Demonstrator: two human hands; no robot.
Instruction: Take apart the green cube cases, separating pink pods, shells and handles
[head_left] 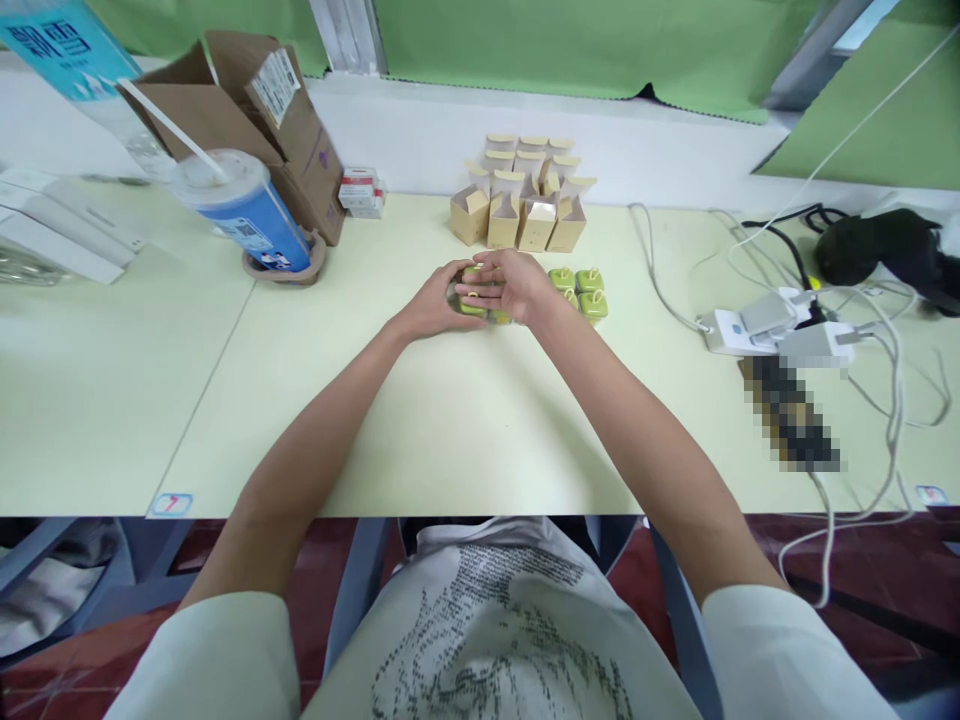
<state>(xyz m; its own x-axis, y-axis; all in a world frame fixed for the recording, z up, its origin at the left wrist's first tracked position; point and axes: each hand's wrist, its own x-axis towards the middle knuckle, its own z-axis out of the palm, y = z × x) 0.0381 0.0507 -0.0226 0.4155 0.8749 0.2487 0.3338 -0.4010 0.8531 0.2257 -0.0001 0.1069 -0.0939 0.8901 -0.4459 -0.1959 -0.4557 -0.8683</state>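
Note:
Small containers with green lids and loop tops stand in a tight group on the pale table. My left hand is curved around the left end of the group, its thumb at the front and its fingers behind. Over the group reaches my right hand, palm partly showing, fingers stretched out to the left above the lids. The hands hide several of the containers. Just behind them, small open cardboard boxes stand in rows with their flaps up.
A blue cup with a straw, a large open carton and a small red-and-white box stand at the left. On the right lie a power strip, loose white cables and a dark pouch. A wall borders the table's back.

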